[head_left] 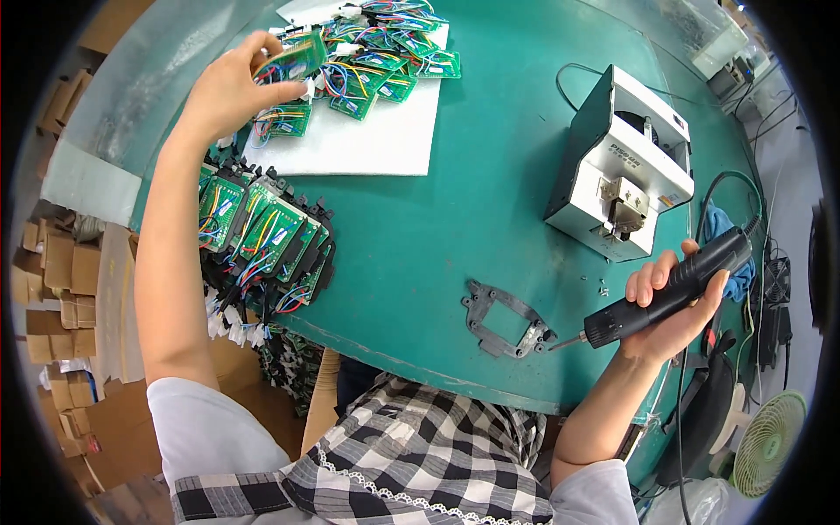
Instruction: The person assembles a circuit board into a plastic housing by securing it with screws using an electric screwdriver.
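Observation:
My left hand (234,92) reaches to the far left and pinches a green circuit board (300,56) with coloured wires, above a pile of similar boards (357,87) on a white foam sheet (385,144). In my right hand (669,302) is a black electric screwdriver (669,284), its fingers wrapped round the body. The bit points left, its tip close to one end of a black plastic frame (506,319) that lies flat on the green table (420,254). Whether the tip touches the frame, I cannot tell.
A white and black screw feeder (621,166) stands at the right, with several small screws (604,287) before it. Stacked black frames with wired boards (267,236) sit at the left edge. A blue cloth (739,262) and a green fan (770,444) are far right.

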Available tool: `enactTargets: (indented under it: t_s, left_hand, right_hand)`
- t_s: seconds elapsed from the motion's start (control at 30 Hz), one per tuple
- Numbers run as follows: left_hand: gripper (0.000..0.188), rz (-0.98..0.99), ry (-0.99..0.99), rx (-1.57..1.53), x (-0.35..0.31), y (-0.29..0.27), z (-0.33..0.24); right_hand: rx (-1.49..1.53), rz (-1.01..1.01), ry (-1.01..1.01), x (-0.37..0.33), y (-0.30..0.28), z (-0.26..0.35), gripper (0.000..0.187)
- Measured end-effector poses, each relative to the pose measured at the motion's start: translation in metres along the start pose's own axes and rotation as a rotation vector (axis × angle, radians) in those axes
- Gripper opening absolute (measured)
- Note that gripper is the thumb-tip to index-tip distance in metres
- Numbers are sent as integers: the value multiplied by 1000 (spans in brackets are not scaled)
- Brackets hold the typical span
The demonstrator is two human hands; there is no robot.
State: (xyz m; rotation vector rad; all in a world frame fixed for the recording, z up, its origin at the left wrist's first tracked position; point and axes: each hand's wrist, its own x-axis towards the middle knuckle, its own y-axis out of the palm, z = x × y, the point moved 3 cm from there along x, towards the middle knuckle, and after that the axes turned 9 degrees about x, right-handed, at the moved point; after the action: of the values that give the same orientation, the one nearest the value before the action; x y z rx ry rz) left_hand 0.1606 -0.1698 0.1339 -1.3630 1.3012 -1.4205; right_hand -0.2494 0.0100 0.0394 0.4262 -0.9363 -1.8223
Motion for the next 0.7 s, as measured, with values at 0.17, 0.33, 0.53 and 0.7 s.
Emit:
enactTargets:
  t_s: [0.17, 0.33, 0.53, 0.7]
  left_hand:
    - [50, 32, 716, -263, -89, 36, -124]
    - [53, 116, 815, -259, -159, 109, -170]
    - [54, -10, 676, -334, -163, 128, -181]
    - [55, -138, 668, -400, -163, 128, -184]
  right_hand:
    - [-1, -18, -42, -1, -4, 5, 54]
    - [-15, -45, -101, 2, -9, 14, 54]
    - [-117, -182, -115, 8, -17, 12, 54]
    - [-205, -81, -220, 10, -9, 17, 58]
